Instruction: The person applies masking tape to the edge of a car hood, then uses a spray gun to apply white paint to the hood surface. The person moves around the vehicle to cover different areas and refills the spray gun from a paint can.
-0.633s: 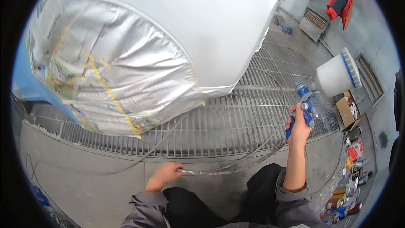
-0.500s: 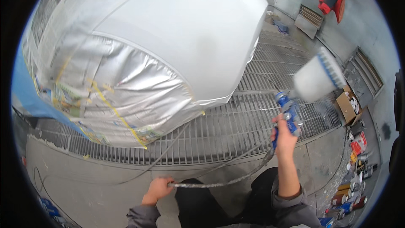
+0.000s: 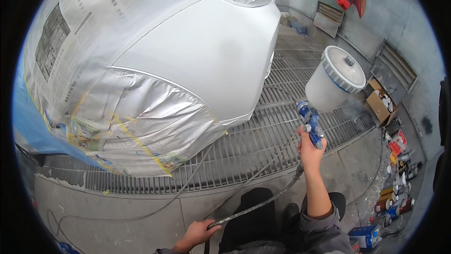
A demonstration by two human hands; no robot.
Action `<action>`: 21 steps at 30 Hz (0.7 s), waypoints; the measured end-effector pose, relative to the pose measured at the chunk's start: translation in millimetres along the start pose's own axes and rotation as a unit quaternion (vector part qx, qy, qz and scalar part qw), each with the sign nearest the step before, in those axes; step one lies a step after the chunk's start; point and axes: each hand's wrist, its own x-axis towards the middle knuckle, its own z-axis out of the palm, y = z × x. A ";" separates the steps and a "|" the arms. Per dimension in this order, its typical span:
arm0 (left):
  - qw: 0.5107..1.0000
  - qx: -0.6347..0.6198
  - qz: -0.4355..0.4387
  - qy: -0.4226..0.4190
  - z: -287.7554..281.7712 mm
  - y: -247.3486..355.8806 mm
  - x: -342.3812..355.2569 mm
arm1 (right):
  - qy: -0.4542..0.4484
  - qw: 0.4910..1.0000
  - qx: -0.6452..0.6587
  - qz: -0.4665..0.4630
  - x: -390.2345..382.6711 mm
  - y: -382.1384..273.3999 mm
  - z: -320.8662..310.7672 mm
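Right grip [image 3: 310, 154], gun [image 3: 306, 112] clear of panel [image 3: 202, 56]

Concrete floor [image 3: 103, 204] up front, slatted metal grating [image 3: 253, 146] behind. Thin grey hose [image 3: 120, 219] looped on concrete at L, then up over grating. Open cardboard box [image 3: 375, 107] nr grating's R end, w/ white stuff [image 3: 385, 101] inside. Down R side, cluttered row: red-&-white packet [image 3: 398, 142], brown can [image 3: 383, 205], misc. cans & bottles [image 3: 408, 205], blue rect. tin [image 3: 364, 236] closest.
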 end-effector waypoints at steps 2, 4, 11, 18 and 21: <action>1.000 0.006 0.010 0.010 -1.8 -2.8 -2.8 | -0.001 1.000 -0.012 -0.008 -5.8 0.3 -1.5; 1.000 0.015 0.024 0.006 -6.4 -7.4 -5.8 | -0.024 0.999 -0.044 -0.005 -16.5 7.5 -4.1; 0.998 0.041 0.039 -0.022 -17.3 -22.9 -18.9 | -0.103 0.993 -0.058 -0.027 -50.9 27.1 30.1; 0.992 0.059 0.082 -0.081 -0.1 -72.8 -44.9 | -0.286 0.947 0.037 0.139 -76.3 24.1 64.1; 0.997 0.024 0.033 -0.063 9.2 -93.3 -62.5 | -0.269 0.947 0.070 0.164 -80.9 31.7 72.0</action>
